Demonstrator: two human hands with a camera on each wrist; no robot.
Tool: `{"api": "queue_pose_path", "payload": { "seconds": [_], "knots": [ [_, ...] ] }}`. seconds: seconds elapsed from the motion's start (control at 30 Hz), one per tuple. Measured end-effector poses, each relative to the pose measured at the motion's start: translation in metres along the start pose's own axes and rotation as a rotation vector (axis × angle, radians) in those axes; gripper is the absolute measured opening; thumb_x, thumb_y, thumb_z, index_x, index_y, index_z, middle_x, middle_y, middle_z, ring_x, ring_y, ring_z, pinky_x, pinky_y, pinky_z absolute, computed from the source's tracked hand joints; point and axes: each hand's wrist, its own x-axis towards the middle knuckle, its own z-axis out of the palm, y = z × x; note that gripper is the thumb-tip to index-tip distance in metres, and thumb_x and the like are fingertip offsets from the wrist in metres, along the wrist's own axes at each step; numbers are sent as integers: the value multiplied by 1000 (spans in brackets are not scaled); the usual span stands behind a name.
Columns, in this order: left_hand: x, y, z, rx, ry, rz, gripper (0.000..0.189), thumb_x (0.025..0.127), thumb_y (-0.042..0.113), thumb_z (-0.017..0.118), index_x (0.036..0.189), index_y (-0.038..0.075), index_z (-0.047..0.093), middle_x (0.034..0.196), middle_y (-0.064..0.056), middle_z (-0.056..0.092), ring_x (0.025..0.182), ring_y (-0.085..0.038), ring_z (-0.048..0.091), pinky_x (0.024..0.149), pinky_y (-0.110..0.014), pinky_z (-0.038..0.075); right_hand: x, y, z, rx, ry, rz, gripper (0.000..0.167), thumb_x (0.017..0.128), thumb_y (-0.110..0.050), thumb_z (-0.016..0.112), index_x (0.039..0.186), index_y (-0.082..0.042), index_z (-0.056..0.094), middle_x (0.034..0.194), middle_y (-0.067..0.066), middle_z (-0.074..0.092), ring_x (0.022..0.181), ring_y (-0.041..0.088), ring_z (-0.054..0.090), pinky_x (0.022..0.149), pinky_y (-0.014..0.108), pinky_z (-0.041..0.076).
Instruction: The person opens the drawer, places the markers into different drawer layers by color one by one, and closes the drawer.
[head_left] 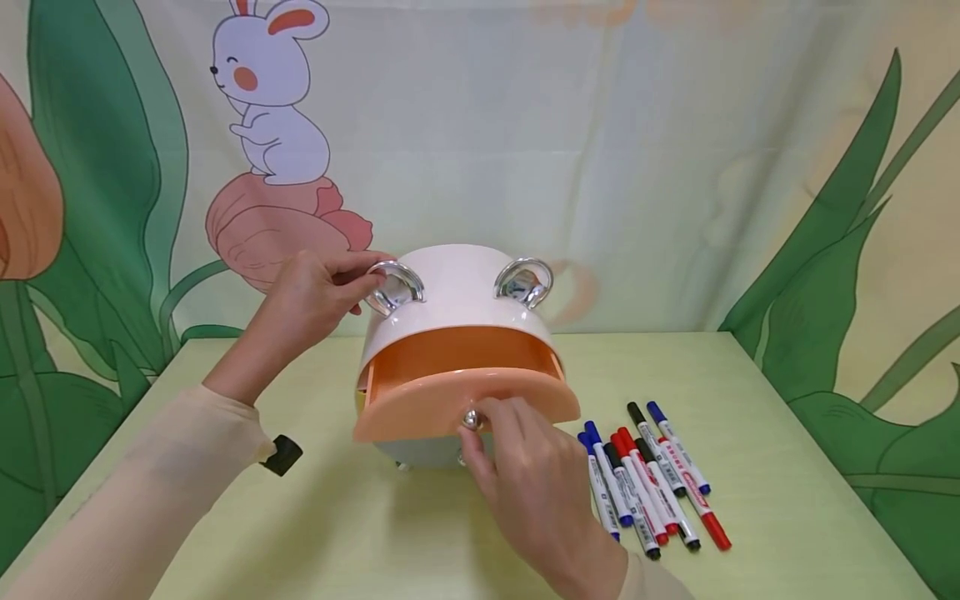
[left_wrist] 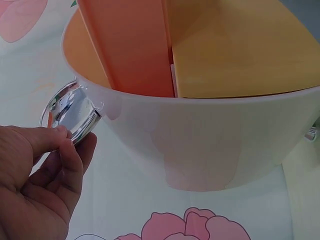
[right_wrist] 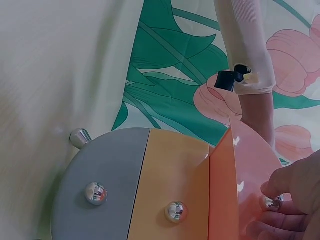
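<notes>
A white rounded drawer box (head_left: pixel 453 287) with two silver ear-shaped handles stands on the table. Its top orange drawer (head_left: pixel 420 406) is pulled partly out, and the inside shows above the front panel. My left hand (head_left: pixel 303 292) pinches the left silver ear (left_wrist: pixel 75 112) between thumb and fingers. With thumb and fingertips, my right hand (head_left: pixel 536 479) grips the round silver knob (head_left: pixel 471 419) of the orange drawer. Below it, the yellow drawer (right_wrist: pixel 167 185) and the grey drawer (right_wrist: pixel 107 170) are closed, each with its own silver knob.
Several markers (head_left: pixel 645 492) with blue, black and red caps lie in a loose pile right of the box, close to my right hand. The pale green table (head_left: pixel 322 517) ends at a cloth backdrop (head_left: pixel 465 125) with a rabbit and plants printed on it.
</notes>
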Motion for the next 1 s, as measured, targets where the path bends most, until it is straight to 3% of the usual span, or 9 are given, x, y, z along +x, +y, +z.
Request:
{"api": "queue_pose_path", "payload": {
  "seconds": [0.4, 0.73, 1.0],
  "knots": [
    [2, -1, 2, -18, 22, 6, 30, 100, 17, 71, 130, 14, 74, 100, -8, 76, 74, -24, 64, 56, -26, 50, -3, -4, -5, 7, 30, -23, 23, 87, -18, 83, 101, -7, 69, 82, -1, 65, 62, 10, 59, 48, 17, 45],
    [0, -3, 2, 21, 45, 42, 30, 100, 18, 71, 130, 14, 74, 95, -8, 76, 73, -24, 63, 52, -26, 47, -7, -6, -7, 7, 45, -44, 24, 86, -18, 84, 101, -7, 69, 81, -2, 64, 60, 10, 57, 48, 15, 43],
    [1, -3, 3, 27, 50, 46, 29, 100, 18, 71, 129, 12, 75, 95, -8, 76, 72, -24, 64, 52, -26, 48, -10, -9, -10, 7, -14, 0, 27, 86, -20, 86, 103, -7, 69, 84, 0, 67, 61, 9, 61, 51, 17, 48]
  ]
}}
